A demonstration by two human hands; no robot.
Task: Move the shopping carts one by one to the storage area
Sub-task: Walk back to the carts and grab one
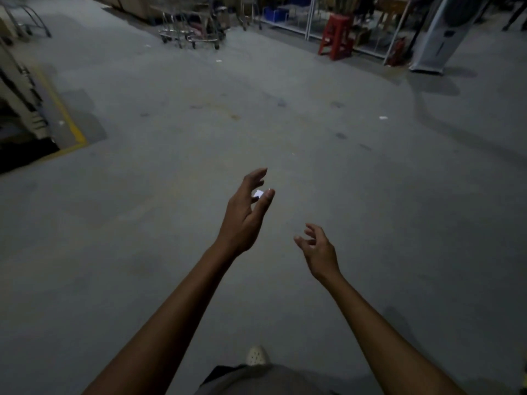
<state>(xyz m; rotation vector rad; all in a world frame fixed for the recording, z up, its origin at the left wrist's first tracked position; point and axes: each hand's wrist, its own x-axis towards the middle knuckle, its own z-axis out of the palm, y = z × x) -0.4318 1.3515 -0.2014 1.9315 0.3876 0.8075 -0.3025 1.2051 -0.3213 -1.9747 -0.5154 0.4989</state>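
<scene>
Metal shopping carts [190, 27] stand in a cluster at the far side of the concrete floor, well ahead of me and a little left. Another cart frame [28, 18] shows at the top left corner. Both my arms reach forward over bare floor. My left hand [245, 215] is raised with fingers loosely spread and holds nothing. My right hand [316, 249] is lower and nearer, fingers relaxed and slightly curled, also empty. Neither hand touches a cart.
A red plastic stool [336, 37] stands at the back right beside metal shelving [310, 15]. A tall white cooler unit [445, 35] is further right. Yellow floor tape [65, 115] edges stacked goods on the left. Small white scraps [383, 118] lie on the floor.
</scene>
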